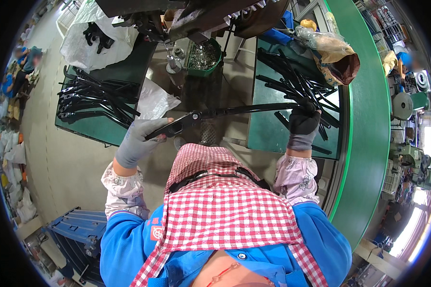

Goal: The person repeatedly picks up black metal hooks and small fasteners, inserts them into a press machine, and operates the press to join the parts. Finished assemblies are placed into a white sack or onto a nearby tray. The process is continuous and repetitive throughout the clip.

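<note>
A long black metal bar (249, 109), with a bolted pivot joint near its left end, spans between my two hands in front of my apron. My left hand (141, 137), in a grey glove with bare fingertips, is closed around the wider jointed end. At the other end my right hand (303, 125), in a black and grey glove, is closed on the bar. Just beyond the right hand lies a pile of black tubes (292, 79) on a green table. More black bars with bent ends (96, 98) lie near my left hand.
A dark machine (201, 19) overhangs the far middle. Below it stands a green bin (203, 73) of small metal parts. A white sack (76, 55) lies at the far left, a green belt (368, 143) runs along the right, and a blue crate (76, 225) stands lower left.
</note>
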Tool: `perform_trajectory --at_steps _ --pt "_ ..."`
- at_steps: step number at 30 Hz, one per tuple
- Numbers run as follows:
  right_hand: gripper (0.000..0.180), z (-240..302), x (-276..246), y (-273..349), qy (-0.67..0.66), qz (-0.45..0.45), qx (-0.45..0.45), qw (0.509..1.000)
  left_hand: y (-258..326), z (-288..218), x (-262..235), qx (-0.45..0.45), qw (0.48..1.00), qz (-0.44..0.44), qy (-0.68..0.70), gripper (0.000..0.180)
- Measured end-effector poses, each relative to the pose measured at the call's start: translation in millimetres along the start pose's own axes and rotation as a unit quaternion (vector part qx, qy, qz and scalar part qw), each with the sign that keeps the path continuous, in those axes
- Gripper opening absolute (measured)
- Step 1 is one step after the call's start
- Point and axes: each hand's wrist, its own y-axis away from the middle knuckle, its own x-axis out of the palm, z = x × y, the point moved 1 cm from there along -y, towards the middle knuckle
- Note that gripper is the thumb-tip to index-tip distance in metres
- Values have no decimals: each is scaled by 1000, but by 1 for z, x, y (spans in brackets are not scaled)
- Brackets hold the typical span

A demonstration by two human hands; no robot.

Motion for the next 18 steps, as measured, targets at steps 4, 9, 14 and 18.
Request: perform_trajectory --at_steps 4,9,14,18 --pt "39 -15 4 -2 51 -14 -17 998 1 2 -20 22 998 44 -35 44" --pt "32 -39 54 57 450 130 213 857 8 5 -24 -66 998 22 7 43" --pt "42 -55 183 89 687 527 -326 380 18 27 -34 -105 988 60 97 41" --pt "33 -91 172 74 801 546 -131 207 -2 23 -62 -162 970 129 130 55"
